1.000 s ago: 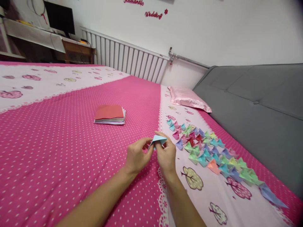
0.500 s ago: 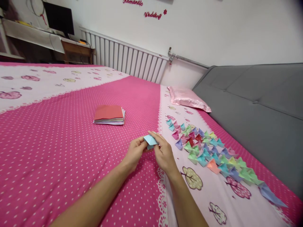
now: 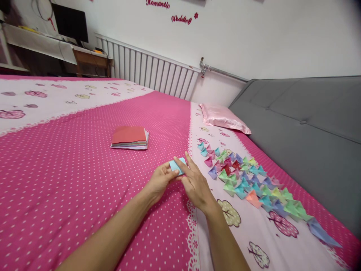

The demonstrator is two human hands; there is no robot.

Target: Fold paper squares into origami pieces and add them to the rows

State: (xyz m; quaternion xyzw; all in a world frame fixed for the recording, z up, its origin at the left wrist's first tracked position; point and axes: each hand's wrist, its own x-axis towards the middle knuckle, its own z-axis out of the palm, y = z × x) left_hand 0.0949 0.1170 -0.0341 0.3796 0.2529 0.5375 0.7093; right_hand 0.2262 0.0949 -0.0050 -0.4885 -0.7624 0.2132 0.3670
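Note:
A small light-blue folded paper (image 3: 174, 168) lies flat as a square between my hands, above the bed. My left hand (image 3: 161, 182) pinches it, thumb on top and fingers underneath. Across the paper's right side rest the stretched fingers of my right hand (image 3: 194, 182); its index finger touches the surface and the fingers are apart. Part of the paper is hidden under them. To the right stand several folded paper boats (image 3: 244, 184) in rows, in blue, green, pink, red, orange and purple.
A stack of coloured paper sheets (image 3: 129, 137), red on top, sits on the pink dotted bedspread (image 3: 84, 180). Beyond are a pink pillow (image 3: 224, 118), a grey headboard (image 3: 304, 116), a white radiator (image 3: 146, 64) and a desk with a monitor (image 3: 70, 22).
The blue paper has gone from a puffed, pointed shape to a flat square. My right fingers have straightened and lie across it; my left thumb has come on top.

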